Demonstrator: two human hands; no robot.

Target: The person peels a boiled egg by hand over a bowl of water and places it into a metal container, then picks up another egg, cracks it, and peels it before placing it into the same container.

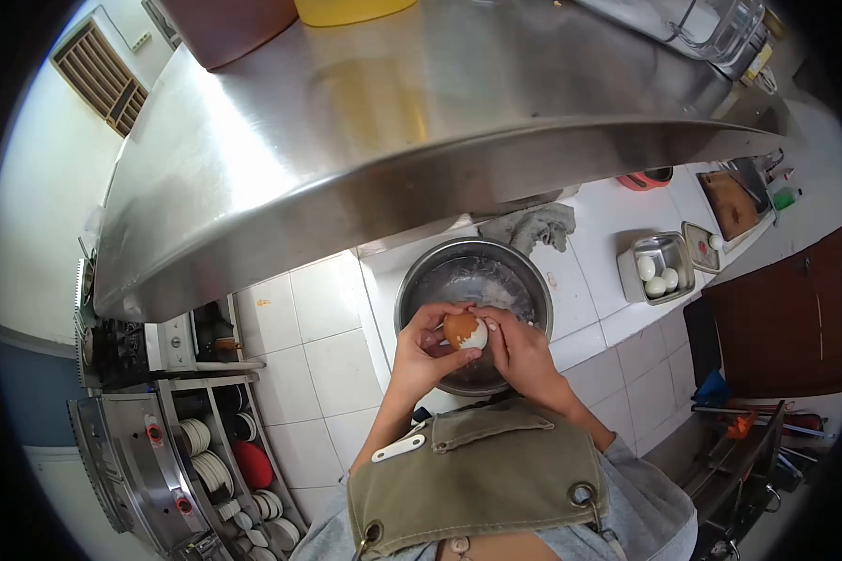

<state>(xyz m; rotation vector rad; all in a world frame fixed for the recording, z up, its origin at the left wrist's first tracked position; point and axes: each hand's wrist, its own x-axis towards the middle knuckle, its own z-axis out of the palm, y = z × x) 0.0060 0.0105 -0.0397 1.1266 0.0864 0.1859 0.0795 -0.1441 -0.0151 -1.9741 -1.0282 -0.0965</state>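
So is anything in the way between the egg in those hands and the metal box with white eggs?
The right hand and the bowl rim stand between the egg and box; past the rim, nothing visible blocks the counter.

Head-worn view; looks forward and steeply down; hands point(419, 356) near.
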